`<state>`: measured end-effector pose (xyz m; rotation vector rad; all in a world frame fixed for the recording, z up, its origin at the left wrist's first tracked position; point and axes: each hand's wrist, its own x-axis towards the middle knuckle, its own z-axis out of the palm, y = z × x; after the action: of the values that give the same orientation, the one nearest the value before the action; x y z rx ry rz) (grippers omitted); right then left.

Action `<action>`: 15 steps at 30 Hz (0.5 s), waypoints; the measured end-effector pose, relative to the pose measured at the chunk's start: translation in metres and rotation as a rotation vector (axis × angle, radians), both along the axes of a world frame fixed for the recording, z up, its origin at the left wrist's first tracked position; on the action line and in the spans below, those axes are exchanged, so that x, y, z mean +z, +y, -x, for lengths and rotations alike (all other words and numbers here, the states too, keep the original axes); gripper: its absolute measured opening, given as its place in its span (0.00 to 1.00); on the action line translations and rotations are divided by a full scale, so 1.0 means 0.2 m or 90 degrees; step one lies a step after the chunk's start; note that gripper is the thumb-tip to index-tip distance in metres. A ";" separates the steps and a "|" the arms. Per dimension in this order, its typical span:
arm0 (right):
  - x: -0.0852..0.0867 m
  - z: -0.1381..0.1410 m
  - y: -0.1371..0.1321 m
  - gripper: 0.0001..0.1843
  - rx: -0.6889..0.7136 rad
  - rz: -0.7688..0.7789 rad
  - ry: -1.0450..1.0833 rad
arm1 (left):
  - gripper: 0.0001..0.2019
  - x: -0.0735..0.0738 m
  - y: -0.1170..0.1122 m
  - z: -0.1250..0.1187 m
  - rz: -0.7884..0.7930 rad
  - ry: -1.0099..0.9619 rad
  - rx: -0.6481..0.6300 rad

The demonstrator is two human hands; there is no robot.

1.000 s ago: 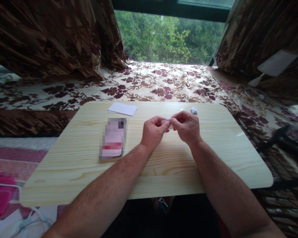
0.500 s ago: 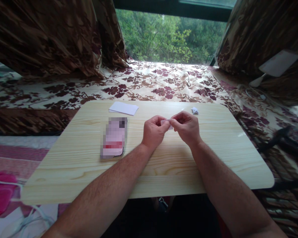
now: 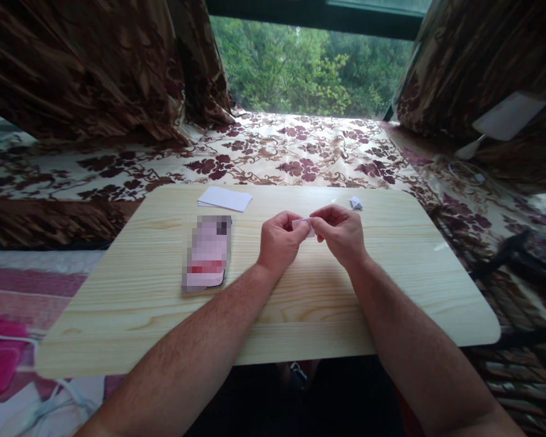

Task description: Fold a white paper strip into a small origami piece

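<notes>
A small piece of white paper [image 3: 299,225] is pinched between my two hands above the middle of the wooden table [image 3: 309,306]. My left hand [image 3: 279,238] grips its left side, the thumb lying over it. On the right side, my right hand [image 3: 341,230] holds the paper between thumb and fingers. The fingers hide much of the paper, so its folds cannot be made out. Behind my right hand lies a small folded paper piece [image 3: 356,203]. A stack of white paper sheets [image 3: 225,198] rests at the table's back left.
A blurred-out pink phone [image 3: 208,254] lies left of my hands. Beyond the table stretches a flowered cloth [image 3: 300,145] below the window. A white lamp [image 3: 509,116] stands at the right. Cables and papers [image 3: 50,406] lie at the lower left.
Slightly more of the paper shows between my fingers, and my right fingertips have shifted a little along its edge. The whole view has drifted slightly; the other things stay put.
</notes>
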<state>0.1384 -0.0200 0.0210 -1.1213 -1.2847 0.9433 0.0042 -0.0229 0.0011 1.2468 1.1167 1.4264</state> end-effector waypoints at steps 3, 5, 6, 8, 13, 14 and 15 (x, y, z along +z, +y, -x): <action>0.00 0.00 0.00 0.06 0.002 0.005 -0.006 | 0.09 0.01 0.00 0.00 0.007 -0.005 -0.002; 0.00 0.00 0.00 0.06 0.005 0.001 0.007 | 0.09 0.01 0.00 0.00 0.007 -0.008 -0.003; 0.00 0.00 0.00 0.06 0.007 -0.003 0.016 | 0.09 0.01 0.00 0.00 0.006 -0.010 -0.005; -0.01 0.00 0.00 0.06 0.016 -0.009 0.026 | 0.09 0.00 0.00 0.00 0.003 -0.017 -0.009; -0.01 0.00 0.01 0.08 0.031 -0.026 0.044 | 0.09 -0.01 0.01 0.00 0.004 -0.042 -0.018; -0.01 0.00 0.01 0.08 0.033 -0.036 0.051 | 0.09 -0.02 0.01 0.00 0.007 -0.051 -0.018; -0.01 0.00 0.01 0.09 0.034 -0.046 0.056 | 0.09 -0.02 0.02 0.00 0.008 -0.059 -0.017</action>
<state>0.1380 -0.0187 0.0196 -0.9832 -1.2731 0.9672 0.0043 -0.0197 -0.0026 1.1698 1.0416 1.4404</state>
